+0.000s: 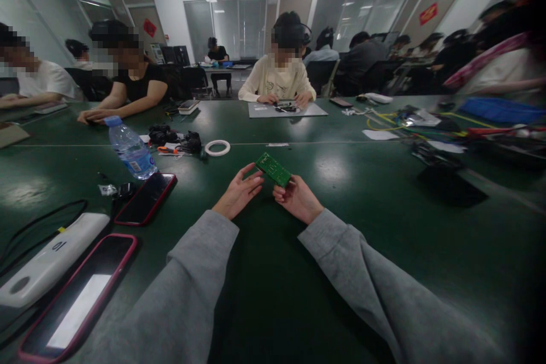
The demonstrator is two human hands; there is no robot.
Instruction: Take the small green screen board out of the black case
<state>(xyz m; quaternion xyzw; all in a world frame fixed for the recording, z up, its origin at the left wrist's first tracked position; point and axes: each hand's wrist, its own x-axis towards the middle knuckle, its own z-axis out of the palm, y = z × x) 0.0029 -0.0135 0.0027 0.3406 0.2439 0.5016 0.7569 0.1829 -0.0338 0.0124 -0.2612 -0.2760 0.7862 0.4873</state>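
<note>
Green board (275,170) was pinched in R hand (298,199); L hand (239,192), fingers loosely out, was nxt to it. White box (53,261) had a mark like "10" or "IO".

A: anyone manage to read anything there?
B: barely. The white device (63,256), closer in than the water bottle (128,145) and left of it, had two dark characters that looked like "10". Could've been letters, the slant made it hard to tell.
A: and the bottle's label (144,164)?
B: too small to make out. A red sign (149,27) well beyond the bottle and a second red sign (428,14) far off to its right were just blurs.
</note>
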